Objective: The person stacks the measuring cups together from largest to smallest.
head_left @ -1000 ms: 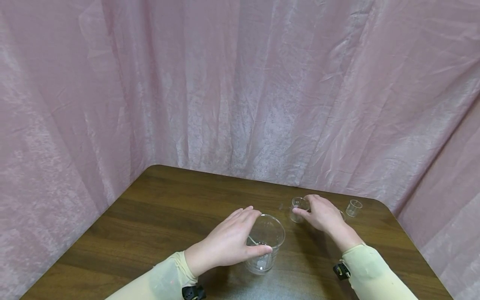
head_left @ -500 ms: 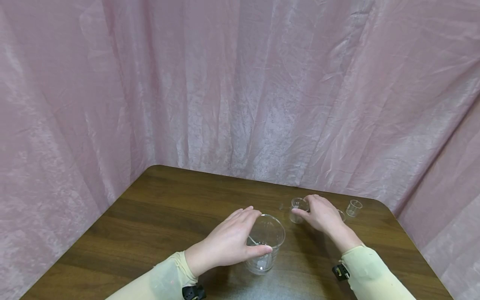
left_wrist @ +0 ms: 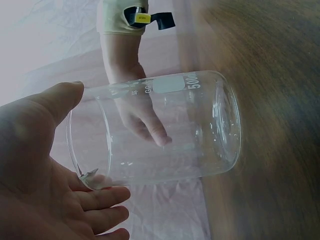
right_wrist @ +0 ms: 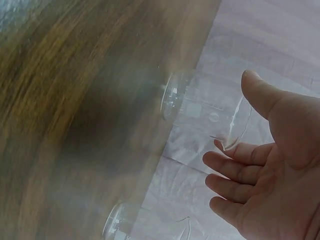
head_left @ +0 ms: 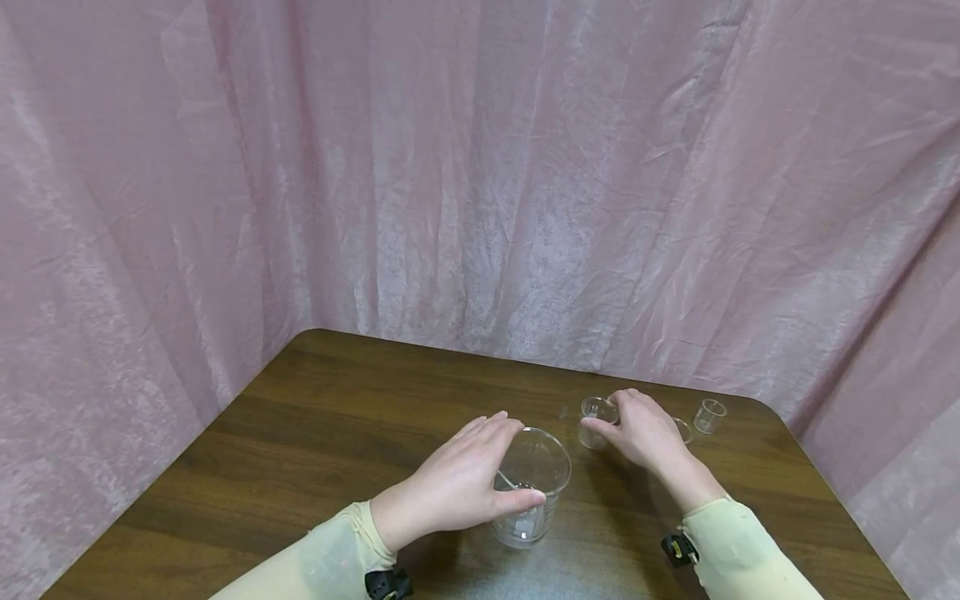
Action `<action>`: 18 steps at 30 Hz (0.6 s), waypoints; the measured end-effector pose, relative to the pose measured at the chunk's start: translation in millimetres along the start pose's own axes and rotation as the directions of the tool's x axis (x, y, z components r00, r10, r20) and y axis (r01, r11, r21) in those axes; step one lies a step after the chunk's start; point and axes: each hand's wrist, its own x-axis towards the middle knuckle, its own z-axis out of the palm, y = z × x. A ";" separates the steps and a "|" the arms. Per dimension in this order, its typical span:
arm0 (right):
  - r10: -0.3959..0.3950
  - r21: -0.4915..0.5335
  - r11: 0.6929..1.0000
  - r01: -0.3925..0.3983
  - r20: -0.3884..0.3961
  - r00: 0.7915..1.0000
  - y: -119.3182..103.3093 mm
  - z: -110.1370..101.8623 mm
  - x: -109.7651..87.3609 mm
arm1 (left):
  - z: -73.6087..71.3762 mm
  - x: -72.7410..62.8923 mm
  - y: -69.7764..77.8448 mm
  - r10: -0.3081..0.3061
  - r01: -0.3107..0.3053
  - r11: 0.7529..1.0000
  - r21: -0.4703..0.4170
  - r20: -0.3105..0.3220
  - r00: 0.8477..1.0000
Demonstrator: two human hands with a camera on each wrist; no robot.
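Note:
In the head view, a large clear beaker (head_left: 528,525) stands upright near the front of the table. My left hand (head_left: 465,483) holds it at the rim, thumb on the near side and fingers on the far side. White markings show on the large beaker's wall (left_wrist: 170,125) in the left wrist view. Farther back, my right hand (head_left: 648,433) has its thumb and index finger around the rim of a smaller beaker (head_left: 595,435). This smaller beaker (right_wrist: 205,107) also stands on the table, seen sideways in the right wrist view.
Another clear beaker (head_left: 683,431) is mostly hidden behind my right hand. To its right, a tiny beaker (head_left: 709,417) stands close to the back right corner. The wooden table (head_left: 337,417) ends at a pink curtain (head_left: 480,183).
The smaller beaker and my right hand have shifted very slightly toward me, and more of the beaker behind that hand shows. My left hand and the large beaker stay in place.

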 end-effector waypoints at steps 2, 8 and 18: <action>-0.001 0.011 1.000 0.001 -0.012 1.000 -0.8 0.0 -1.2 | 0.2 0.0 -0.3 0.000 0.000 1.000 0.001 0.001 1.000; -0.004 0.050 0.999 0.007 -0.068 0.998 -3.3 0.8 -5.1 | 0.3 -0.2 -0.5 -0.001 0.001 1.000 0.000 0.003 1.000; -0.015 0.084 0.996 0.026 -0.131 0.991 -10.5 -2.6 -10.8 | 0.6 -0.1 -0.2 -0.001 0.001 1.000 -0.004 0.000 1.000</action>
